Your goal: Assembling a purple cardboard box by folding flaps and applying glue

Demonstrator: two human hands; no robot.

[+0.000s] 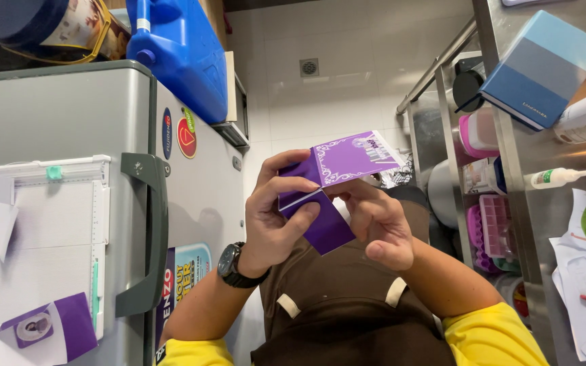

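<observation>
White-tiled floor between a grey freezer (69, 129) and a steel worktop (544, 203). Both hands close on a purple card box (337, 179), held mid-air above the brown apron (347, 312): left hand (276, 217) pinches a flap, right hand (378, 224) supports the underside. Folding probably goes best with creases pressed firmly, edges aligned. Left of the grip, a paper trimmer (42, 203); right, a glue bottle (557, 177).

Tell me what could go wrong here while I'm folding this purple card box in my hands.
The purple card box is held in mid-air by the left hand and right hand, so a panel might crease crookedly without support. The glue bottle lies on its side on the steel shelf and might roll or leak.
</observation>
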